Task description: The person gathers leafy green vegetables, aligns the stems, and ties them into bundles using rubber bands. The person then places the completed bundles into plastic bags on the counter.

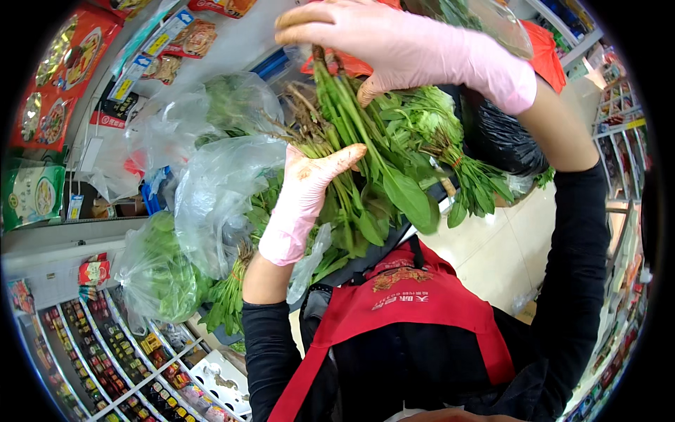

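Observation:
My left hand (pixel 301 192), in a soiled pink glove, grips leafy greens with long stems (pixel 345 118) and brownish root ends. Their broad green leaves (pixel 403 195) hang toward my apron. Above the root ends is my right hand (pixel 387 45), gloved in pink too, its thumb spread away from its extended fingers. Whether it touches the stems cannot be told. Right of the bunch lie a pale green leafy vegetable (pixel 433 113) and a tied bunch of greens (pixel 469 171) with a red band. A knife-like tool (pixel 447 184) is partly hidden between the greens.
Clear plastic bags (pixel 221 184) crowd the left side, one holding green leafy vegetables (pixel 169 264). Another tied bunch (pixel 227 295) lies below. A black plastic bag (pixel 498 134) sits at right. Shelves of packaged goods (pixel 116 343) and hanging food packets (pixel 68 74) line the left.

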Demonstrator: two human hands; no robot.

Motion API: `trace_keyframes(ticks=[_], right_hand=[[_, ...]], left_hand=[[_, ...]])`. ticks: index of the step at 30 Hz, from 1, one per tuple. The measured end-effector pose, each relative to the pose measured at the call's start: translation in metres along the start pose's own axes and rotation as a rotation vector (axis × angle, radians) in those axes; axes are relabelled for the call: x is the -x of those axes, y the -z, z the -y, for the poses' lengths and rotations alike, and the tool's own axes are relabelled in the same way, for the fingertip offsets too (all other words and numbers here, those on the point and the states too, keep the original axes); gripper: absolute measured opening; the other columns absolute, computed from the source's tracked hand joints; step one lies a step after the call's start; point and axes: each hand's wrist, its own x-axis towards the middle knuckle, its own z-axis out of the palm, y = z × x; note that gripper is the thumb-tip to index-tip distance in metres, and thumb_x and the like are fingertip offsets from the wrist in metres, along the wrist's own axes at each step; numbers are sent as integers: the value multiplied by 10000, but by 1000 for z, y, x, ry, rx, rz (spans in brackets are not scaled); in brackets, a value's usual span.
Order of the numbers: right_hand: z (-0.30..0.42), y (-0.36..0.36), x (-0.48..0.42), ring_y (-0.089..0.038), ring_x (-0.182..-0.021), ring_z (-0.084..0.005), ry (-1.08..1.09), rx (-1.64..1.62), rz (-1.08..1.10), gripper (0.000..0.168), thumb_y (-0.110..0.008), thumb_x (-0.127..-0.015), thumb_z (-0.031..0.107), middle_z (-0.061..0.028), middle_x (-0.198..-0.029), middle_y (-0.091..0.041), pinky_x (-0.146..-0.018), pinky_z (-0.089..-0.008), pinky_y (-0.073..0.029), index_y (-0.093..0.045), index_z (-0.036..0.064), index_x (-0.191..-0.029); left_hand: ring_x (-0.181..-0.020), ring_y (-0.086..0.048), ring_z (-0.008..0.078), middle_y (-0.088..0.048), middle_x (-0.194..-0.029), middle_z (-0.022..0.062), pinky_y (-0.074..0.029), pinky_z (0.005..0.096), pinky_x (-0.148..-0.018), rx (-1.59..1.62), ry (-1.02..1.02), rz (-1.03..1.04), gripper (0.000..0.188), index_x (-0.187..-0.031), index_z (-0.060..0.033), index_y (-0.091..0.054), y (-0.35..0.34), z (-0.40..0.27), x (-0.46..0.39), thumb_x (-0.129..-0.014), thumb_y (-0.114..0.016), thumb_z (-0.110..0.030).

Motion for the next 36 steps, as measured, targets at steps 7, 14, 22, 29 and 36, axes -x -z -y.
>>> trace_keyframes(ticks=[7, 14, 22, 29, 36], right_hand=[[22, -76, 24, -536, -1061, -221, -624, -686, -563, 569, -672, -772, 314, -171, -1111, -568, -909, -322, -414, -479, -24, -1188], [46, -114, 15, -525, -969, -117, -694, -1382, -668, 517, -702, -761, 146, -73, -1071, -587, -883, -268, -419, -482, -35, -1193], [26, -129, 36, -570, -970, -158, -524, -1737, -854, 417, -613, -829, 205, -102, -1026, -614, -891, -295, -431, -510, -7, -1173], [1, -123, 77, -576, -803, -160, -344, -1742, -781, 552, -613, -798, 372, -105, -945, -599, -759, -280, -471, -495, -28, -1161], [21, -91, 89, -530, -826, -92, -439, -1593, -497, 766, -643, -731, 498, -33, -949, -565, -735, -202, -432, -443, -45, -1234]], left_hand=[[-829, -618, 176, -608, -1018, 104, -511, 280, -756, 126, -191, -153, 464, -1113, 21, -483, 11, 12, -2, -711, -715, 7], [-911, -580, 139, -578, -1045, 66, -484, 261, -799, -28, -197, -139, 461, -1107, 2, -514, -5, 15, -6, -692, -699, 82], [-740, -580, 132, -596, -1004, 102, -493, 260, -682, -189, -163, -135, 511, -1211, 22, -454, -9, -1, 8, -743, -659, 41], [-713, -567, 120, -586, -1074, 122, -483, 252, -701, -85, -200, -189, 510, -1224, 24, -453, 24, -36, 10, -769, -657, -87], [-696, -526, 110, -566, -864, 25, -455, 248, -684, 42, -260, -184, 486, -1212, 26, -457, 56, -34, 4, -800, -645, -149]])
